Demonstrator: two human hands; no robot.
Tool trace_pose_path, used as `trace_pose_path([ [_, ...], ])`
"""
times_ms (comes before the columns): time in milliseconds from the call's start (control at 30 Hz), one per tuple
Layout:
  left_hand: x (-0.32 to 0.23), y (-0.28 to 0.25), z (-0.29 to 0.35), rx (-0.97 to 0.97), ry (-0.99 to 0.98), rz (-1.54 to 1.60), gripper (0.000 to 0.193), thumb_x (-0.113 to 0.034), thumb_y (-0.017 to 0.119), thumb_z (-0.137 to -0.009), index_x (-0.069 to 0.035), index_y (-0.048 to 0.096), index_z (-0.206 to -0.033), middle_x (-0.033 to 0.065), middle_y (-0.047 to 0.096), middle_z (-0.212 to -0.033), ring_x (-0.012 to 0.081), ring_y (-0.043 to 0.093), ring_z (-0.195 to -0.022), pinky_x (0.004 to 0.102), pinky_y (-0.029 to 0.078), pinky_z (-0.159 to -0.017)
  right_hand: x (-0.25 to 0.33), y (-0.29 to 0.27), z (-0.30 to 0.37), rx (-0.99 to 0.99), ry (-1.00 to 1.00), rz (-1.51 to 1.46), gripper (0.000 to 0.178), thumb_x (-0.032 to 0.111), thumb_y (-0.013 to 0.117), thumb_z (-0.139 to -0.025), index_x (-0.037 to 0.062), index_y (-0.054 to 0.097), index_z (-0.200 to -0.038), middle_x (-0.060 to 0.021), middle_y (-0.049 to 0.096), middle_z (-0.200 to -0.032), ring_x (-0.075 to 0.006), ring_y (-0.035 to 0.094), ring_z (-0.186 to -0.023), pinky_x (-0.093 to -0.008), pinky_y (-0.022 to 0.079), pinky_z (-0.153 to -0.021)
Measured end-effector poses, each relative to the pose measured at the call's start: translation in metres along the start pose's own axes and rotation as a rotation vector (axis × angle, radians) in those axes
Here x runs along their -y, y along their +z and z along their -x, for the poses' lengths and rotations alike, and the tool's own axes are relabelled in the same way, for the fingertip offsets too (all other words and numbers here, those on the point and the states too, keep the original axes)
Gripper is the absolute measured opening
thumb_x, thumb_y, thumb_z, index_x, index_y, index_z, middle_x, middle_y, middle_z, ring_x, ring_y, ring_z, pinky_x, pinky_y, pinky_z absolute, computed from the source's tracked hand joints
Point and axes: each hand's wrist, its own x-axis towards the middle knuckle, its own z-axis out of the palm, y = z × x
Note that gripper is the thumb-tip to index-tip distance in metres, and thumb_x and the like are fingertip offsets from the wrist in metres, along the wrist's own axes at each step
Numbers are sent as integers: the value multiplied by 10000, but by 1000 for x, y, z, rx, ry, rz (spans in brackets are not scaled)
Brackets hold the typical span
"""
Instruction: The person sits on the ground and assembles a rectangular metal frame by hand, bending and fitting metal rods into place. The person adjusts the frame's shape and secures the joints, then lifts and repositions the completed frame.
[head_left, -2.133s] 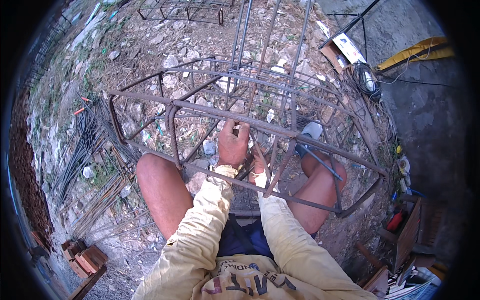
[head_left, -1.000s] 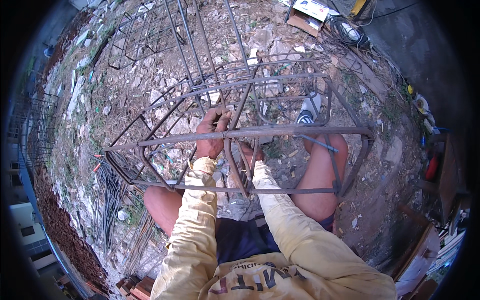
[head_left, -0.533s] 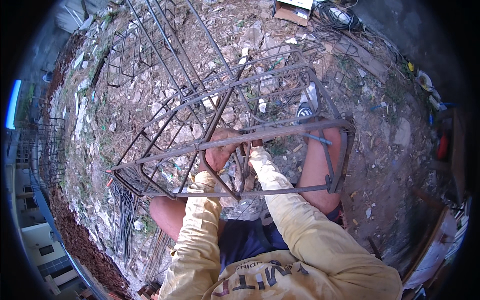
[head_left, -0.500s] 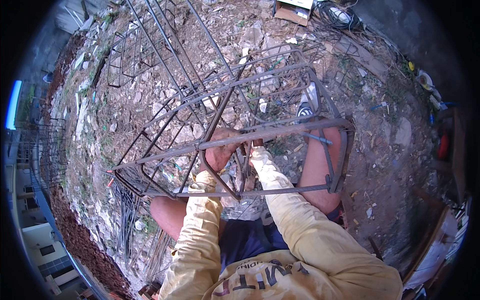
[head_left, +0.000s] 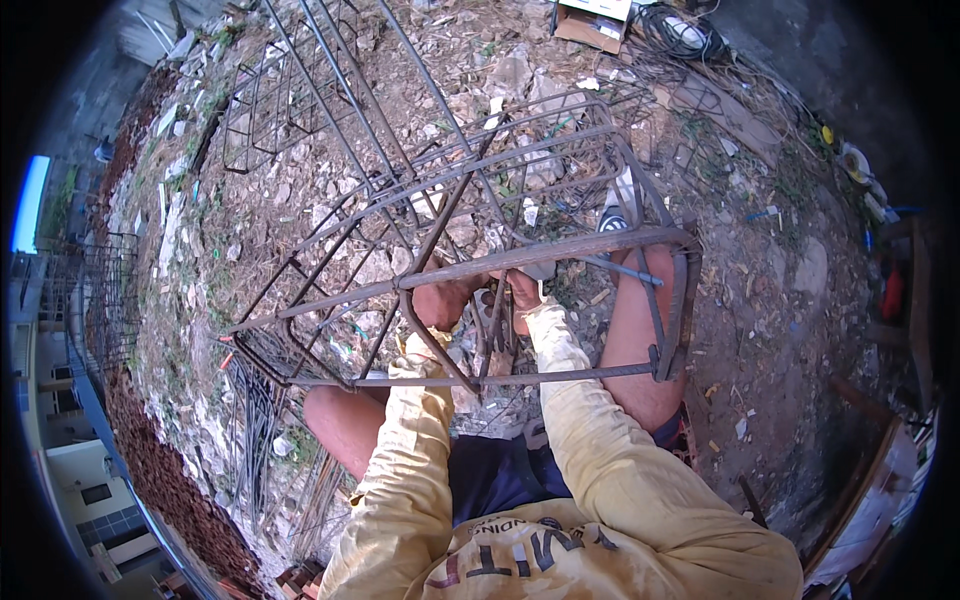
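Reaching behind edge of open-framed rebar cage (head_left: 590,244): left hand (head_left: 440,303), right hand (head_left: 523,293) (grips unclear).

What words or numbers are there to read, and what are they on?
Yellow shirt: big dark and reddish letters with smaller ones above; I won't copy them out.
Cardboard box at the top edge: any print is too small to read.
No other writing I can make out.

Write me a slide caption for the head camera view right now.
Left hand and right hand near each other at a steel rebar cage over stony ground.
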Motion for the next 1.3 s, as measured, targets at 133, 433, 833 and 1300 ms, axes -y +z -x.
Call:
trace_pose_path([
  [133,13,10,-3,143,-185,78,482,-414,817,-680,26,647,-775,135,666,-764,183,575,-636,339,447,-603,7,0,0,49,60,-14,328,212,731,-795,94,605,-1073,-41,628,-899,-164,604,-783,-324,495,-666],
  [433,26,32,13,216,-431,1117,365,-269,638,-870,24,588,-1082,99,657,-905,189,630,-728,310,525,-606,-3,-9,-6,49,215,49,332,205,728,-787,106,599,-1076,-36,642,-918,-181,615,-750,-357,511,-638],
  [833,115,93,23,271,-154,1340,243,-68,598,-886,-32,574,-1125,69,635,-1012,187,653,-852,303,548,-681,9,14,5,207,146,272,208,280,668,-867,113,636,-987,20,585,-729,-105,514,-564,-262,408,-510],
  [1300,80,70,32,275,-251,1344,125,-164,556,-946,-53,585,-996,37,638,-876,133,620,-777,279,511,-687,5,24,11,-8,93,80,177,249,674,-852,99,622,-932,-3,625,-780,-111,559,-602,-271,432,-509],
])
